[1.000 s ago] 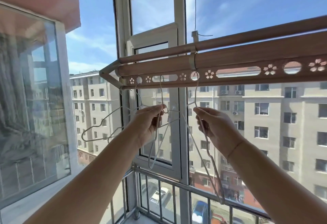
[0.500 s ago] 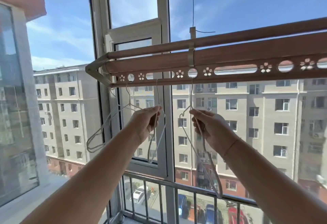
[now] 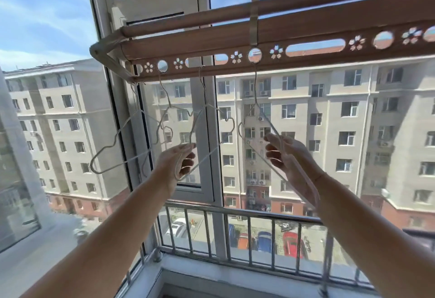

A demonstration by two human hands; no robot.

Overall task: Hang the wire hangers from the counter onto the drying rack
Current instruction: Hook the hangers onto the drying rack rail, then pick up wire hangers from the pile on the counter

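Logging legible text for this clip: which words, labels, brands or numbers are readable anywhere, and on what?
No text is readable.
On the drying rack: only flower and round cut-outs, no lettering.
On the wire hangers: bare wire, no tags.
On the parked cars: plates too small to read.
On the building opposite: any signs are too small or blurred.

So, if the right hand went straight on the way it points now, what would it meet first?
Past its own hanger, likely the neighbouring hanger that the left hand holds: the right hand points up and left toward it. The window post stands behind; depth is unclear.
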